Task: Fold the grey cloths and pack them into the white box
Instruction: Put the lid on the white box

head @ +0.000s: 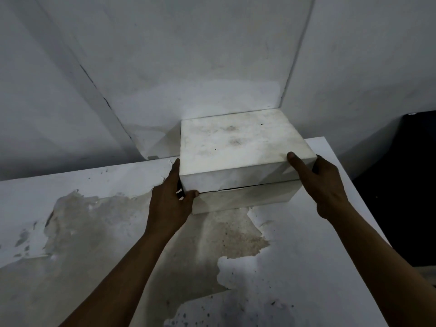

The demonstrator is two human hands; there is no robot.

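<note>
The white box (238,147) stands at the far side of the table with its lid on; a thin gap shows between lid and base along the front. My left hand (172,199) holds the box's left side, thumb hooked at the lid's lower front corner. On the right side, my right hand (323,182) grips it with the thumb lying on the lid's top edge. No grey cloth is in view.
The white table (306,244) has a peeled, stained surface. Its right edge drops to a dark area (401,185). Pale walls (188,67) meet in a corner just behind the box.
</note>
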